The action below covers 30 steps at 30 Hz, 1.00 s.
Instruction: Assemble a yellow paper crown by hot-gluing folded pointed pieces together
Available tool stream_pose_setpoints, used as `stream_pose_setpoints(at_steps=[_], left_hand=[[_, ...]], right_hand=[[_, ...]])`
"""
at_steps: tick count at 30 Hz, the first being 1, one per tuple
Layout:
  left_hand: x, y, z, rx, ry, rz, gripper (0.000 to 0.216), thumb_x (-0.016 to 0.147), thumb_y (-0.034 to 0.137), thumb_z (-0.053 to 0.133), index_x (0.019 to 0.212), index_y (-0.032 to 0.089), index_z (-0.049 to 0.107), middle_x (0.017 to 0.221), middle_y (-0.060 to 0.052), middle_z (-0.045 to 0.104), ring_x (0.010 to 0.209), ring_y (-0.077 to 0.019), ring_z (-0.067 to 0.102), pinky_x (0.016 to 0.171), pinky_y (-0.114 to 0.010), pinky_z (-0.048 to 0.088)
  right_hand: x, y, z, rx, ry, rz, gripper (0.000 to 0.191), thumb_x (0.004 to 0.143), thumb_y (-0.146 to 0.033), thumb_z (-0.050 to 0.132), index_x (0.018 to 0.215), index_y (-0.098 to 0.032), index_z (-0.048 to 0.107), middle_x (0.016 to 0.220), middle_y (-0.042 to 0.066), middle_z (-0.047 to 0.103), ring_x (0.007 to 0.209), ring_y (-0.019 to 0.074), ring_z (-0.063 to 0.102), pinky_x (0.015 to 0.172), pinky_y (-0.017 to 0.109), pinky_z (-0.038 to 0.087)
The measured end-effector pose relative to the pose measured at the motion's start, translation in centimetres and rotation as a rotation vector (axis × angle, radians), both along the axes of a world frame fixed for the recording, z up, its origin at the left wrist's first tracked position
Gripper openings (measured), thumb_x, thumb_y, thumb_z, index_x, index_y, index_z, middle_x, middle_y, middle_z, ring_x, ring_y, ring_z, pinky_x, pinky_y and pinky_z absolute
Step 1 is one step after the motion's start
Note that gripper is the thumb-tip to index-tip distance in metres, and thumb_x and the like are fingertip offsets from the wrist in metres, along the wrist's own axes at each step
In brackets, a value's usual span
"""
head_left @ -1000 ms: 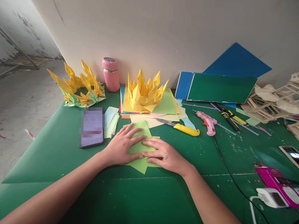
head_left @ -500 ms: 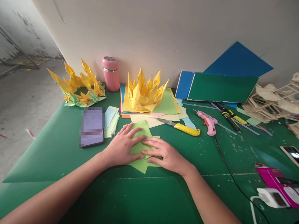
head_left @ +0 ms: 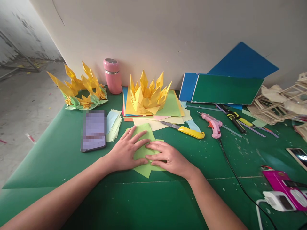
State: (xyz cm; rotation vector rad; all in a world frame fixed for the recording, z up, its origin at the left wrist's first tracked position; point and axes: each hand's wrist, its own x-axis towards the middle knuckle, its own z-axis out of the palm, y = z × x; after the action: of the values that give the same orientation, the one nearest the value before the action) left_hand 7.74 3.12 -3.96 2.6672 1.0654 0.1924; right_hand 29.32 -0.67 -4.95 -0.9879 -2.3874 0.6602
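Note:
Light green paper sheets (head_left: 143,170) lie overlapping at angles on the green table, partly hidden under both hands. My left hand (head_left: 128,148) is flat on them with its fingers spread. From the other side my right hand (head_left: 165,156) rests on the same paper, fingers stretched toward the left hand, the tips of the two hands close together. Just beyond the paper a yellow-handled knife (head_left: 190,132) lies with its blade pointing left. Behind stands a folded yellow paper crown (head_left: 148,99) on a stack of coloured paper (head_left: 174,105).
To the left are a phone (head_left: 93,131), paper strips (head_left: 113,124), another paper crown (head_left: 86,91) and a pink flask (head_left: 113,78). A pink glue gun (head_left: 213,125), its cord, a purple power strip (head_left: 279,182) and a wooden stick model (head_left: 271,102) occupy the right.
The view has shifted very slightly. Both hands stay in the same place on the green paper.

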Motion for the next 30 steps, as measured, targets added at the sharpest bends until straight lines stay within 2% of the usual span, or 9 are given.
stream_pose_setpoints(at_steps=[3, 7, 12, 17, 20, 24, 30], left_hand=[[0.0, 0.0, 0.0, -0.014, 0.018, -0.006, 0.070, 0.079, 0.065, 0.050, 0.137, 0.025, 0.047, 0.153, -0.004, 0.034, 0.141, -0.0424, 0.015, 0.112, -0.060, 0.019], [0.0, 0.0, 0.1, -0.016, 0.037, -0.009, 0.070, 0.079, 0.063, 0.052, 0.137, 0.026, 0.046, 0.153, -0.003, 0.032, 0.141, -0.0416, 0.014, 0.112, -0.060, 0.017], [0.0, 0.0, 0.4, -0.025, 0.045, -0.005, 0.070, 0.078, 0.062, 0.053, 0.138, 0.026, 0.045, 0.153, -0.003, 0.033, 0.141, -0.0418, 0.016, 0.112, -0.060, 0.017], [0.0, 0.0, 0.5, -0.013, 0.031, -0.010, 0.068, 0.079, 0.060, 0.054, 0.137, 0.025, 0.047, 0.152, -0.005, 0.035, 0.141, -0.0417, 0.016, 0.111, -0.062, 0.017], [-0.1, 0.0, 0.4, 0.003, 0.022, -0.012, 0.068, 0.079, 0.060, 0.054, 0.137, 0.025, 0.047, 0.152, -0.005, 0.036, 0.141, -0.0416, 0.014, 0.111, -0.063, 0.018], [-0.2, 0.0, 0.3, -0.005, 0.049, -0.007, 0.070, 0.079, 0.062, 0.053, 0.138, 0.025, 0.046, 0.153, -0.003, 0.033, 0.141, -0.0422, 0.015, 0.112, -0.063, 0.017], [-0.2, 0.1, 0.2, 0.007, 0.039, -0.033, 0.071, 0.081, 0.065, 0.047, 0.139, 0.024, 0.043, 0.153, -0.005, 0.031, 0.142, -0.0371, 0.017, 0.113, -0.060, 0.014]], right_hand=[[0.3, 0.1, 0.1, -0.023, 0.020, 0.019, 0.023, 0.086, -0.023, 0.063, 0.107, -0.021, 0.071, 0.127, 0.009, 0.062, 0.124, 0.0231, 0.051, 0.105, 0.044, 0.041], [0.8, 0.1, 0.5, -0.015, 0.048, 0.009, 0.019, 0.088, -0.024, 0.060, 0.100, -0.021, 0.073, 0.119, 0.008, 0.068, 0.118, 0.0230, 0.057, 0.101, 0.044, 0.045], [1.7, -0.1, 1.2, 0.028, 0.061, -0.038, 0.020, 0.088, -0.017, 0.056, 0.083, -0.021, 0.075, 0.098, 0.006, 0.076, 0.097, 0.0203, 0.068, 0.094, 0.040, 0.051], [2.1, -0.3, 1.5, 0.077, 0.069, -0.078, 0.022, 0.087, -0.015, 0.056, 0.075, -0.021, 0.073, 0.081, 0.004, 0.076, 0.079, 0.0181, 0.070, 0.081, 0.036, 0.055], [1.9, -0.2, 1.4, 0.103, 0.052, -0.070, 0.023, 0.090, -0.017, 0.052, 0.081, -0.020, 0.072, 0.083, 0.004, 0.075, 0.080, 0.0177, 0.067, 0.080, 0.036, 0.055], [1.6, 0.3, 1.0, 0.165, -0.002, -0.085, 0.024, 0.094, -0.019, 0.048, 0.096, -0.018, 0.071, 0.096, 0.005, 0.074, 0.095, 0.0207, 0.064, 0.088, 0.040, 0.051], [0.7, 3.3, 0.6, 0.265, -0.120, -0.115, 0.027, 0.095, -0.022, 0.046, 0.106, -0.019, 0.070, 0.103, 0.006, 0.073, 0.098, 0.0238, 0.061, 0.085, 0.042, 0.052]])
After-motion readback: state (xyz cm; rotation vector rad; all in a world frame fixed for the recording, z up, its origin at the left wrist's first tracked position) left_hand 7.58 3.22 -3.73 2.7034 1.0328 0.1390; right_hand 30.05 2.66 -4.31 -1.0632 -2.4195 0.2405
